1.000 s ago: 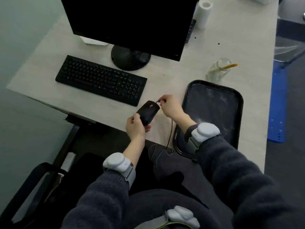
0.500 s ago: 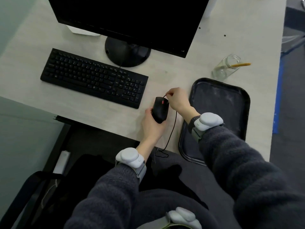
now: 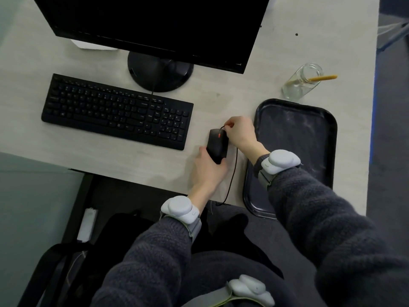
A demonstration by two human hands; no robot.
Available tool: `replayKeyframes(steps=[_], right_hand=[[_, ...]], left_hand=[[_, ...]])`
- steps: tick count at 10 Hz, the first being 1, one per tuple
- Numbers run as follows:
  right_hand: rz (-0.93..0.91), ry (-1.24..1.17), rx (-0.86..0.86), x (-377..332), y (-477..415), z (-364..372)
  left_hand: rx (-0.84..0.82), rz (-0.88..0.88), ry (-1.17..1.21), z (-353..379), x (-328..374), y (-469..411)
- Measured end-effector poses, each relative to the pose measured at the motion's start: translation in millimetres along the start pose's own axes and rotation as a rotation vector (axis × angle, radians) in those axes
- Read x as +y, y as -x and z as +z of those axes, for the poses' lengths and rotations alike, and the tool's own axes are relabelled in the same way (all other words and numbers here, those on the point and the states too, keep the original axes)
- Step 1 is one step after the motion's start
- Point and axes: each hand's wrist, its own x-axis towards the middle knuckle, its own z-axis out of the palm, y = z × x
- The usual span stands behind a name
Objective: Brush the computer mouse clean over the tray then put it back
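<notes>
The black computer mouse (image 3: 218,144) with a red scroll wheel lies on the desk just right of the keyboard, its nose pointing away from me. My left hand (image 3: 208,171) grips its rear end from below. My right hand (image 3: 240,132) pinches the mouse cable (image 3: 232,176) at the nose of the mouse; the cable loops down over the desk edge. The black tray (image 3: 296,138), dusted with pale powder, sits right of the mouse, partly under my right forearm. A brush with a yellow handle (image 3: 324,78) stands in a glass jar (image 3: 299,84) behind the tray.
A black keyboard (image 3: 117,111) lies left of the mouse, with the monitor (image 3: 155,25) and its round stand (image 3: 160,70) behind it. The desk's front edge runs under my wrists. A black bag (image 3: 73,262) sits on the floor at lower left.
The mouse has turned from tilted to pointing straight away and has settled onto the desk beside the keyboard. Both hands have stayed on it and the cable.
</notes>
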Motion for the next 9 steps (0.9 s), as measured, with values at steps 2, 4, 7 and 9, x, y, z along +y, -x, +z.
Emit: replayKeyframes(steps=[2, 4, 7, 9], right_hand=[[0.020, 0.037, 0.043, -0.2, 8.0, -3.1], [0.036, 0.002, 0.018, 0.3, 17.5, -6.5], [-0.027, 0.002, 0.047, -0.4, 29.4, -11.4], [-0.075, -0.008, 0.052, -12.5, 36.6, -23.3]], left_hand=[[0.038, -0.070, -0.080, -4.2, 6.8, -0.6], [0.022, -0.052, -0.105, -2.0, 5.8, 4.2], [0.122, -0.004, -0.090, -2.1, 14.2, 13.5], [0.064, 0.139, 0.052, -5.7, 32.4, 12.9]])
